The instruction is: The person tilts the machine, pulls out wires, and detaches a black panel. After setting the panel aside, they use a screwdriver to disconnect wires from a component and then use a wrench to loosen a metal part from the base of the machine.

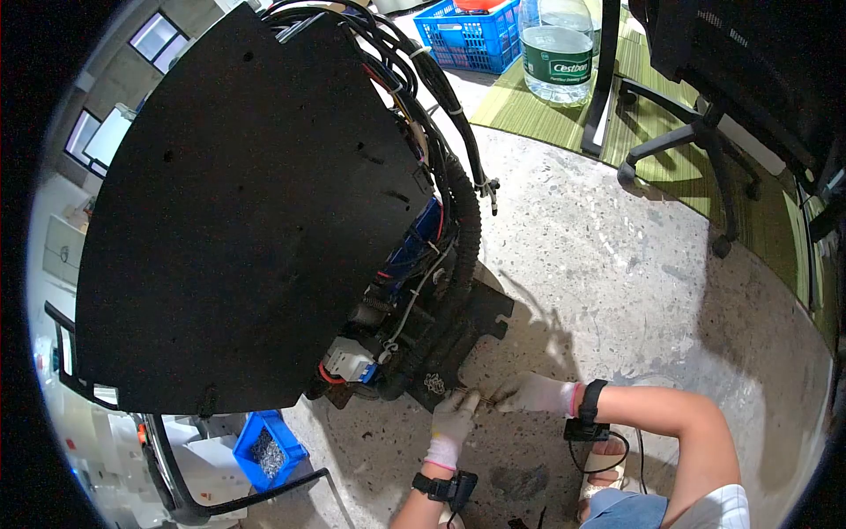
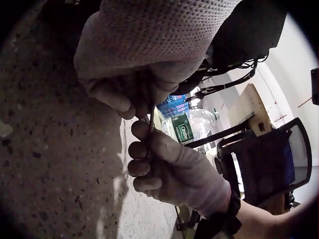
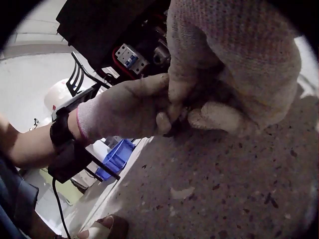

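Observation:
Both hands wear pale knit gloves and meet low over the floor, beside a black metal plate [image 1: 480, 322]. The left hand [image 1: 452, 428] [image 2: 144, 50] [image 3: 124, 107] has its fingertips curled round one end of a thin rod [image 2: 152, 118]. From the other side, the right hand [image 1: 536, 394] [image 2: 179, 169] [image 3: 234, 64] pinches the same rod between thumb and curled fingers. Most of the rod is hidden in the fingers, and its kind cannot be told. A small pale bundle [image 1: 434, 383] lies on the plate's near corner, close to the left fingertips.
A large black panel [image 1: 229, 212] with thick cable bundles [image 1: 463, 212] stands at the left. Below it is a blue bin [image 1: 269, 450] of small metal parts. Farther back are a blue crate [image 1: 467, 37], a water bottle [image 1: 557, 66] and a wheeled chair [image 1: 701, 132].

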`<move>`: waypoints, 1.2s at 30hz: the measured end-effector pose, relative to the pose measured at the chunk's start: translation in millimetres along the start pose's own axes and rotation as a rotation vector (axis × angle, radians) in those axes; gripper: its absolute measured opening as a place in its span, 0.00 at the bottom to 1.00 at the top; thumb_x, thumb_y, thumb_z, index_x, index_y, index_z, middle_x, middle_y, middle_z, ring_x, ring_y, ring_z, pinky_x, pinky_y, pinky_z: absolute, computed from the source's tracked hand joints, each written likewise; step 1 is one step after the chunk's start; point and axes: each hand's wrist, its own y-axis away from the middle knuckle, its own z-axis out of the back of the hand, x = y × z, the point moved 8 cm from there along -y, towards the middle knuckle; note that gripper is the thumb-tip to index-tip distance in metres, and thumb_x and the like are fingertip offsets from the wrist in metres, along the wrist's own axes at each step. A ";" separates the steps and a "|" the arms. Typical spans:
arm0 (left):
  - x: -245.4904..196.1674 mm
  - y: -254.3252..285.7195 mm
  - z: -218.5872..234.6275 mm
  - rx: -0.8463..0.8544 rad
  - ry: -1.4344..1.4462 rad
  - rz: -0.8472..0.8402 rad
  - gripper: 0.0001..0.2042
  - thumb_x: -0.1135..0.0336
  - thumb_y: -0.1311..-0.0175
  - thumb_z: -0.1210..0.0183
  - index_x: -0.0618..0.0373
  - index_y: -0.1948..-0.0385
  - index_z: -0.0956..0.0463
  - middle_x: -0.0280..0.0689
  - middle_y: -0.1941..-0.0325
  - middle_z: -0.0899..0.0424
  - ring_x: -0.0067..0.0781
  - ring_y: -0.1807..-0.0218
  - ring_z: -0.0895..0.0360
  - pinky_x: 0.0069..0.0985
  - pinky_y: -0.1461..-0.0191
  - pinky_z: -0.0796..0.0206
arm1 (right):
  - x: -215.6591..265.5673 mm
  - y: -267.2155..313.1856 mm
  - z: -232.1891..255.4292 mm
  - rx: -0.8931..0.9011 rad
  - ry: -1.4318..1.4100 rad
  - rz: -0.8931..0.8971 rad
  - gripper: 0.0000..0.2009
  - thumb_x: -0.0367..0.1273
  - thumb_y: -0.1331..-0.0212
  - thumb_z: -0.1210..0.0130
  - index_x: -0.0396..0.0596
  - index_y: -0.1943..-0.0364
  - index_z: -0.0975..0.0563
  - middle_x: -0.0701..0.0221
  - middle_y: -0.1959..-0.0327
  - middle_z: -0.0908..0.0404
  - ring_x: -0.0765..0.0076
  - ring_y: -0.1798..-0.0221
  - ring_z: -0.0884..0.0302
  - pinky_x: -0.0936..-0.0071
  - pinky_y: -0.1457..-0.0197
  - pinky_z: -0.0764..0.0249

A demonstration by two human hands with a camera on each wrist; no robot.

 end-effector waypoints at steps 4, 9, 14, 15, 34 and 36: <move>-7.7 8.3 -5.0 -0.020 0.087 0.063 0.11 0.63 0.45 0.45 0.63 0.69 0.25 0.28 0.75 0.26 0.17 0.72 0.34 0.16 0.68 0.40 | 3.9 1.8 2.7 -0.010 0.020 0.049 0.17 0.42 0.49 0.49 0.45 0.60 0.26 0.64 0.60 0.24 0.61 0.59 0.29 0.71 0.53 0.34; -5.9 5.2 -1.8 -0.039 0.064 0.004 0.11 0.62 0.45 0.45 0.61 0.70 0.24 0.27 0.76 0.27 0.16 0.75 0.35 0.16 0.71 0.41 | 3.5 2.3 4.3 -0.040 -0.010 0.042 0.16 0.41 0.50 0.48 0.44 0.62 0.26 0.63 0.62 0.24 0.63 0.61 0.29 0.72 0.55 0.35; -7.7 8.6 -0.1 -0.060 0.057 0.065 0.11 0.61 0.45 0.45 0.61 0.70 0.24 0.28 0.78 0.27 0.16 0.77 0.36 0.16 0.74 0.42 | 6.1 1.9 2.3 0.016 -0.036 0.008 0.19 0.43 0.53 0.47 0.42 0.62 0.26 0.60 0.62 0.24 0.58 0.60 0.28 0.68 0.53 0.35; -5.8 6.8 0.6 -0.060 0.048 0.054 0.11 0.61 0.46 0.45 0.61 0.70 0.24 0.28 0.78 0.27 0.16 0.77 0.36 0.16 0.74 0.42 | 5.6 1.7 2.3 0.012 -0.044 0.008 0.18 0.42 0.53 0.47 0.42 0.63 0.26 0.60 0.63 0.24 0.58 0.60 0.28 0.68 0.53 0.34; -0.9 -0.3 2.6 -0.049 0.053 -0.034 0.11 0.63 0.49 0.42 0.63 0.71 0.25 0.32 0.75 0.24 0.20 0.71 0.31 0.19 0.66 0.39 | 25.8 5.2 1.7 0.047 -0.012 0.066 0.19 0.44 0.53 0.47 0.46 0.62 0.26 0.62 0.62 0.24 0.61 0.60 0.28 0.70 0.54 0.35; 1.7 -0.5 1.8 -0.028 0.047 -0.019 0.11 0.63 0.49 0.42 0.59 0.69 0.27 0.32 0.73 0.25 0.21 0.73 0.31 0.19 0.73 0.38 | 22.5 4.4 -1.8 0.084 -0.018 0.017 0.19 0.45 0.53 0.48 0.45 0.62 0.26 0.62 0.63 0.24 0.60 0.61 0.28 0.69 0.54 0.35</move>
